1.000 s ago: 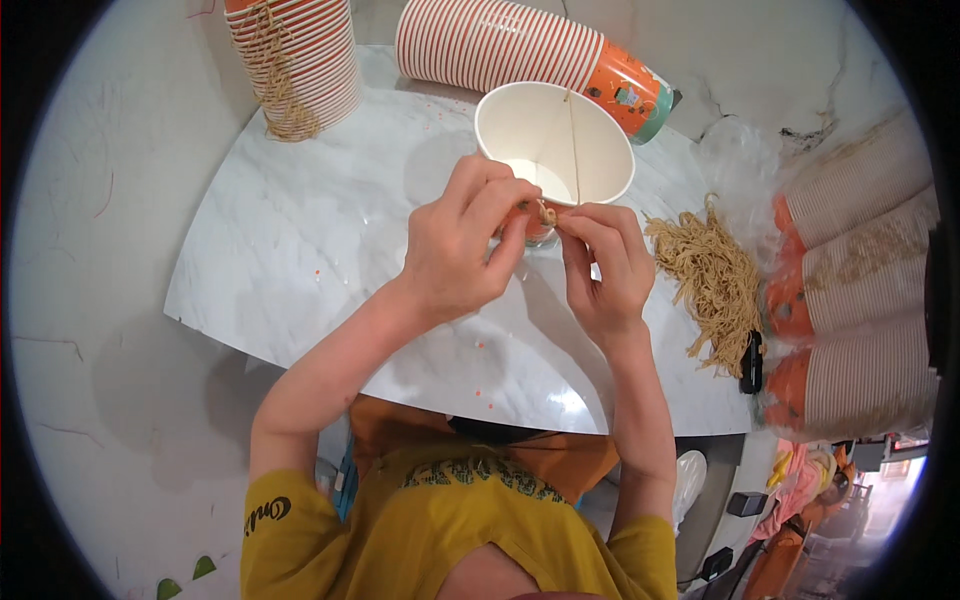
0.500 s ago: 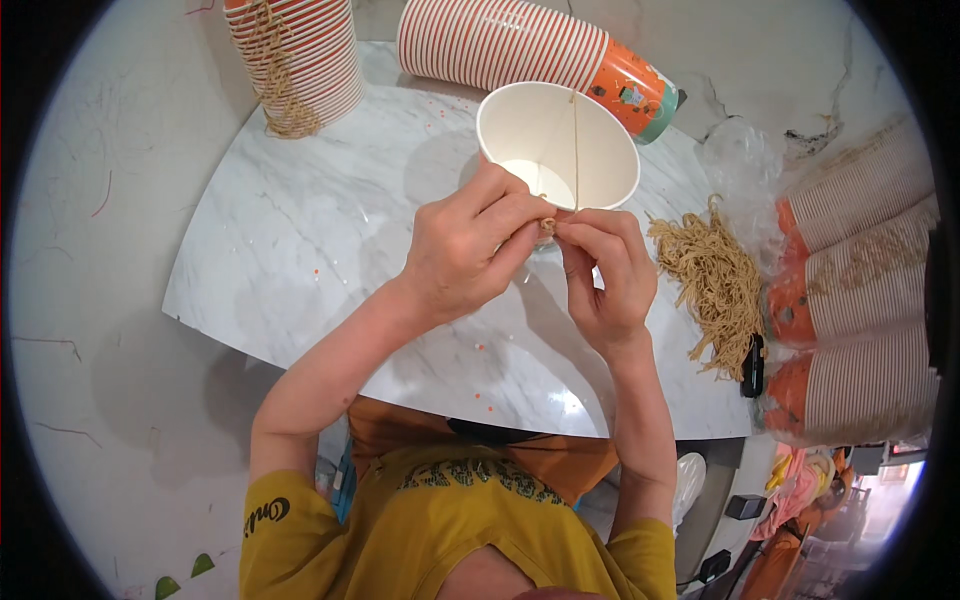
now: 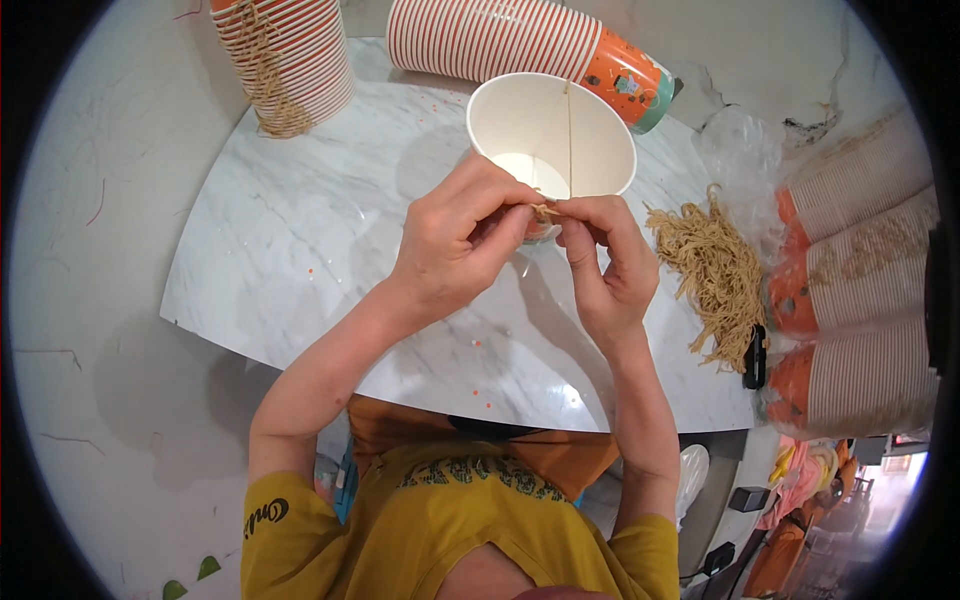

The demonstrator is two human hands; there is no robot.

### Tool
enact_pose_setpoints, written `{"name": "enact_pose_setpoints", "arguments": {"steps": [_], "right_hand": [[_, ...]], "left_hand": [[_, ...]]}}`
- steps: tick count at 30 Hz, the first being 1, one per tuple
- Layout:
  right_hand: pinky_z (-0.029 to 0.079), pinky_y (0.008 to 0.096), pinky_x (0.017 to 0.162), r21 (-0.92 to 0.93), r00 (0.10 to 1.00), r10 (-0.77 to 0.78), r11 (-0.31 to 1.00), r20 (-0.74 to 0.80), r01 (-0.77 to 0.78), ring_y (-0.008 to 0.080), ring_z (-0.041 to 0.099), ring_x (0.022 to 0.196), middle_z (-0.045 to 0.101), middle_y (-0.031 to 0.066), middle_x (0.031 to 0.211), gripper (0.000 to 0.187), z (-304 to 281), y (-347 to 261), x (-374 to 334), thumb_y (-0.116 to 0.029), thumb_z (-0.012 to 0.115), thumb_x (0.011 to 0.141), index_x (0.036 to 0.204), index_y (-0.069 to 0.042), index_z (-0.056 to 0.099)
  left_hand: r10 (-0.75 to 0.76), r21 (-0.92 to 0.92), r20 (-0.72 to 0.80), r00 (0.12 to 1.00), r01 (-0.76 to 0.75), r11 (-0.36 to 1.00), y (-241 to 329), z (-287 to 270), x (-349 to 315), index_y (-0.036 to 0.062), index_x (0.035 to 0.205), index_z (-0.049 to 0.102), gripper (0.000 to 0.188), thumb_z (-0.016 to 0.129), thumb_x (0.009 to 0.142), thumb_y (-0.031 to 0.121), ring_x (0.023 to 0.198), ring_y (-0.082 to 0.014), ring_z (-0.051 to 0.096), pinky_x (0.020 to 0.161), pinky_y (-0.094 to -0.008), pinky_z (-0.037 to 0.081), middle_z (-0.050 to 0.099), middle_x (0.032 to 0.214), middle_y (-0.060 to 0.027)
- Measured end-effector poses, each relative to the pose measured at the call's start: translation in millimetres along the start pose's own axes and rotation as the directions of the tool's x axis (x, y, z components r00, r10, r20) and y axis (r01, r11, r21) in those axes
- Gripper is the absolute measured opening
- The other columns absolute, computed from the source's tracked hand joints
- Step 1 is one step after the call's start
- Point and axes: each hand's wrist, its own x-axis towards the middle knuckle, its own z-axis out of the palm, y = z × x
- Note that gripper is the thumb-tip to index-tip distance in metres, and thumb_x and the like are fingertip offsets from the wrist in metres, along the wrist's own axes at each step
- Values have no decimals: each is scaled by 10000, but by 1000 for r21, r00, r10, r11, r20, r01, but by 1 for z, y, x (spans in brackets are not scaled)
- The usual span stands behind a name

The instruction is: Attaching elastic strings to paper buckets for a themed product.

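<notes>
In front of me a large white-lined paper cup (image 3: 510, 120) stands tilted, its open mouth showing. A thin tan cord (image 3: 570, 145) runs across the mouth and over the near rim. Just outside that rim, my left hand (image 3: 450, 240) pinches a small looped bit of the cord between thumb and fingers. My right hand (image 3: 612, 265) pinches the same cord from the other side, with the fingertips of both hands almost touching. The cup's outer side is mostly hidden behind my hands.
On the marble-patterned table (image 3: 270, 240), a pile of tan cords (image 3: 712, 275) lies at right beside a small black object (image 3: 755, 357). A stack of cups draped with cords (image 3: 290, 75) stands back left; another cup stack (image 3: 490, 38) lies behind. Wrapped cup stacks (image 3: 865, 285) line the right.
Both hands have drawn slightly upward with the cord, and the loop between the fingertips has changed shape. The cup has shifted a little to the left.
</notes>
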Motion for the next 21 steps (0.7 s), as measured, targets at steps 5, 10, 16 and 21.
{"name": "enact_pose_setpoints", "arguments": {"steps": [5,10,16,21], "right_hand": [[471,228,579,60,999,29,998,-22,-28,117,628,703,692,76,958,167,3,-2,1,72,638,936,1076,-5,683],[475,232,578,21,1000,15,1000,-3,-14,134,667,765,695,84,968,187,0,-5,3,95,641,913,1064,-3,693],[522,280,603,-116,993,-114,987,25,116,190,684,768,683,96,953,257,2,-3,1,116,698,805,1027,-15,705],[525,295,587,-188,989,-150,971,-6,147,195,678,726,686,94,951,257,2,-4,1,112,713,782,996,-30,699]], "left_hand": [[-33,-19,7,999,33,999,3,0,1,4,1040,707,157,635,922,-68,781,-65,642,630,-200,479,650,985,-37],[-52,-23,15,999,53,998,6,0,2,10,1040,705,146,632,930,-54,755,-53,615,619,-195,451,648,962,-27],[-96,-69,9,995,96,993,4,-1,-1,8,1040,698,139,620,944,-54,811,-79,664,650,-205,463,645,967,-31],[-58,-23,-23,998,57,998,0,-2,0,-10,995,698,104,648,914,-50,758,-84,673,598,-219,487,652,968,-46]]}}
